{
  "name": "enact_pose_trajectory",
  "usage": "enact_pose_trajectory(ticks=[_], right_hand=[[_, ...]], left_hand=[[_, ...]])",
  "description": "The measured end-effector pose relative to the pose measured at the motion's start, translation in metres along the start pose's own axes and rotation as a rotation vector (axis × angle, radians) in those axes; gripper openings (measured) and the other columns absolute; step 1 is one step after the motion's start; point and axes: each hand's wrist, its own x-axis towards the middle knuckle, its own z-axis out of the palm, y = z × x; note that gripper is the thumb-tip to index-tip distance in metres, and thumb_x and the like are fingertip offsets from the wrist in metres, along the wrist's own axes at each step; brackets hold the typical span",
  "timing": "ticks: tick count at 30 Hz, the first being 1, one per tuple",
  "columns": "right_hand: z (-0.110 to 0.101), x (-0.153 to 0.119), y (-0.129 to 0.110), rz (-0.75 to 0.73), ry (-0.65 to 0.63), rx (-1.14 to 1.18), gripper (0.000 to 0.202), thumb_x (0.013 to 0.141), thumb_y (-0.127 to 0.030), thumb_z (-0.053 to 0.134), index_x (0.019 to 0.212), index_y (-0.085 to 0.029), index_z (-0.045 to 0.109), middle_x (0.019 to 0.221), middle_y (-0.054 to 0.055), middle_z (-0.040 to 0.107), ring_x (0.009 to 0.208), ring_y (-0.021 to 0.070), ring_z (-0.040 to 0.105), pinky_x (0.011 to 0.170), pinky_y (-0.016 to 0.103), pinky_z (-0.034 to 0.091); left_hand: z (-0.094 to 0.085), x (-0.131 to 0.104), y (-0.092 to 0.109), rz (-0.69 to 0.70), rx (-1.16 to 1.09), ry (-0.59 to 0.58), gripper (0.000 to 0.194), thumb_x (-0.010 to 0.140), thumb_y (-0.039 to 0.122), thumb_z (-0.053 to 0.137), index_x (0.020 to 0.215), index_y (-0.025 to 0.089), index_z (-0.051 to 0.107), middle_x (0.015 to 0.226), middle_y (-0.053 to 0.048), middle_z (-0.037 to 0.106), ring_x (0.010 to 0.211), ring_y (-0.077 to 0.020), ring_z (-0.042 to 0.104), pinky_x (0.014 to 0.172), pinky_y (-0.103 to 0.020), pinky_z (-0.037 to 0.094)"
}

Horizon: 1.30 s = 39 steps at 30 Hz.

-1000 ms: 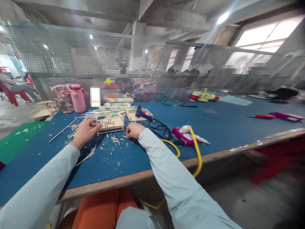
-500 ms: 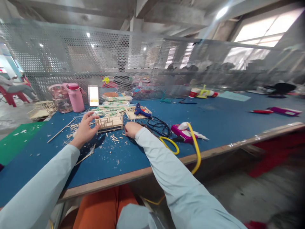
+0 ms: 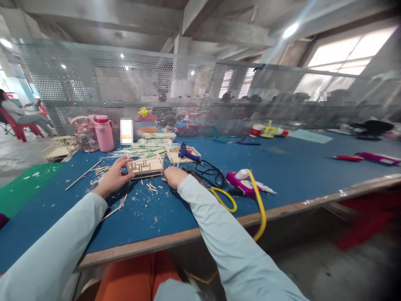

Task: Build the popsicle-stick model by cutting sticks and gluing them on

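Note:
A small model house frame of pale wooden sticks (image 3: 145, 165) sits on the blue tabletop in front of me. My left hand (image 3: 115, 177) grips its left end, thumb at the near side and fingers at the far side. At the model's right end is my right hand (image 3: 175, 177), its fingers curled closed and pointing down at the table; what they hold, if anything, is hidden. Just behind the right hand, a blue glue gun (image 3: 187, 153) rests on a second stick frame (image 3: 173, 156). Short cut stick pieces (image 3: 151, 187) lie in front of the model.
Bundled sticks (image 3: 150, 144), a pink bottle (image 3: 105, 136) and a clear pink jug (image 3: 87, 136) stand behind. To the right are a black cable (image 3: 216, 171), a purple-and-white tool (image 3: 242, 183) and a yellow hose (image 3: 259, 205). A perforated metal screen (image 3: 131, 90) borders the far edge.
My left hand's fingers have closed in around the model's left end. My right hand stays low at its right end, nearly in place. The whole view has tilted slightly upward.

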Motion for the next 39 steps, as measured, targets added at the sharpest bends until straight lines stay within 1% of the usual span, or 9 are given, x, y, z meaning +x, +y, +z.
enact_pose_trajectory(ticks=[3,6,9,13,17,22,26,30,39], right_hand=[[-0.003,0.001,0.001,-0.062,-0.041,0.003,0.022,0.077,-0.006,0.053,0.091,-0.009,0.070,0.094,0.018,0.070,0.094,0.0238,0.066,0.076,0.025,0.046],[-0.007,0.002,0.001,-0.122,-0.039,0.022,0.027,0.079,-0.012,0.055,0.103,-0.013,0.068,0.102,0.013,0.070,0.100,0.0204,0.063,0.081,0.022,0.044],[-0.008,0.003,0.003,-0.188,-0.111,0.188,0.034,0.078,-0.013,0.057,0.111,-0.013,0.065,0.092,0.008,0.072,0.086,0.0156,0.066,0.075,0.019,0.045],[-0.002,0.006,0.009,-0.162,-0.204,0.556,0.030,0.075,-0.005,0.051,0.098,-0.011,0.069,0.066,0.001,0.069,0.056,0.0091,0.059,0.058,0.018,0.045],[0.005,0.012,0.012,-0.049,-0.151,0.902,0.020,0.074,-0.001,0.047,0.076,-0.014,0.061,0.051,-0.006,0.057,0.042,0.0059,0.050,0.048,0.017,0.042],[0.010,0.019,0.006,-0.001,-0.029,1.215,0.016,0.076,-0.003,0.047,0.070,-0.018,0.046,0.058,-0.005,0.059,0.046,0.0063,0.057,0.040,0.013,0.040],[0.017,0.025,-0.001,0.051,0.141,1.228,0.010,0.079,-0.011,0.050,0.072,-0.018,0.049,0.063,-0.003,0.062,0.043,0.0056,0.056,0.037,0.012,0.037],[0.025,0.029,-0.004,0.066,0.244,1.139,0.007,0.079,-0.016,0.053,0.073,-0.018,0.053,0.052,-0.005,0.058,0.037,0.0056,0.051,0.038,0.014,0.039],[0.033,0.031,-0.004,0.046,0.278,0.941,0.013,0.081,-0.022,0.053,0.080,-0.017,0.065,0.048,-0.004,0.057,0.035,0.0073,0.049,0.041,0.017,0.040]], left_hand=[[0.000,-0.001,-0.001,-0.012,-0.018,-0.007,0.058,0.066,0.044,0.063,0.118,0.020,0.056,0.141,-0.015,0.036,0.114,-0.0278,0.051,0.081,-0.042,0.053],[0.002,-0.001,0.003,0.047,0.057,0.094,0.054,0.071,0.047,0.059,0.117,0.019,0.059,0.143,-0.014,0.035,0.124,-0.0285,0.044,0.086,-0.041,0.050],[0.002,0.000,0.008,0.098,0.119,0.186,0.041,0.078,0.045,0.052,0.105,0.018,0.065,0.131,-0.012,0.053,0.116,-0.0257,0.052,0.091,-0.041,0.047],[0.000,0.001,0.011,0.041,0.112,0.173,0.040,0.081,0.047,0.046,0.095,0.017,0.068,0.102,-0.009,0.070,0.096,-0.0233,0.062,0.089,-0.039,0.047],[-0.001,0.000,0.010,0.077,0.069,0.140,0.042,0.082,0.048,0.043,0.095,0.016,0.066,0.103,-0.010,0.069,0.099,-0.0226,0.061,0.092,-0.039,0.045],[0.001,0.000,0.007,0.057,-0.040,0.085,0.039,0.070,0.048,0.057,0.092,0.016,0.066,0.117,-0.013,0.061,0.106,-0.0257,0.057,0.083,-0.041,0.051],[0.002,0.000,0.007,0.078,-0.039,0.051,0.032,0.069,0.042,0.058,0.088,0.018,0.067,0.121,-0.013,0.058,0.109,-0.0265,0.055,0.081,-0.042,0.053],[0.001,0.000,0.008,0.082,-0.034,0.041,0.029,0.069,0.040,0.058,0.086,0.018,0.066,0.121,-0.013,0.057,0.108,-0.0263,0.056,0.080,-0.042,0.053],[0.001,-0.001,0.009,0.083,-0.021,0.043,0.028,0.069,0.041,0.059,0.083,0.018,0.065,0.121,-0.014,0.057,0.108,-0.0267,0.055,0.078,-0.041,0.053]])
